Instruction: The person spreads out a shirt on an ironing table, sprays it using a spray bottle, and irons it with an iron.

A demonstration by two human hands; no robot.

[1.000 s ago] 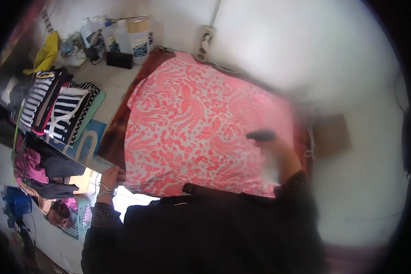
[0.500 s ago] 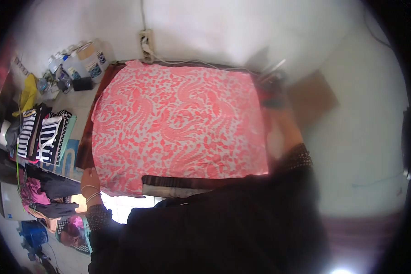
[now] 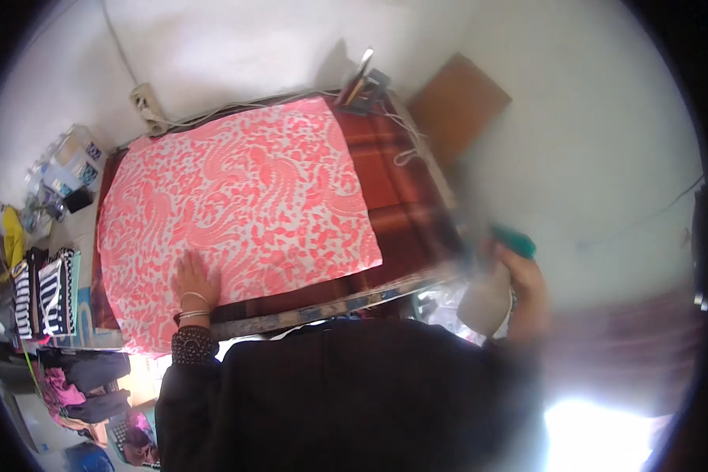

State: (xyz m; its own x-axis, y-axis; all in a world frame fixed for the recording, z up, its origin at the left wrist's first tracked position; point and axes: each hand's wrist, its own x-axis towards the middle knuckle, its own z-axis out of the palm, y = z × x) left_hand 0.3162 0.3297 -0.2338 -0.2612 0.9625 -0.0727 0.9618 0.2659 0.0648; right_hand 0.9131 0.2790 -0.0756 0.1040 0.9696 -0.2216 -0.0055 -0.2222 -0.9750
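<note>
A pink-and-white patterned cloth [image 3: 244,204] lies spread over a dark red plaid cover [image 3: 401,212] on the table. My left hand [image 3: 195,285] presses flat on the cloth near its front edge, fingers spread. Off the table's right end, my right hand [image 3: 521,275] is closed around an object with a green top [image 3: 514,241]. Motion blur hides what kind of object it is. A pale rounded shape [image 3: 486,303] shows just below that hand, and whether it belongs to the held object is unclear.
At the back stand a dark holder with upright items [image 3: 363,90] and a white cord [image 3: 405,153]. A brown board [image 3: 460,102] leans on the wall. A power socket [image 3: 148,106], bottles [image 3: 75,157] and folded striped clothes [image 3: 49,295] are to the left.
My right hand has moved from the cloth's far right edge toward me and rightward, off the table. My left hand has shifted from the cloth's left corner onto its surface. The view has turned right.
</note>
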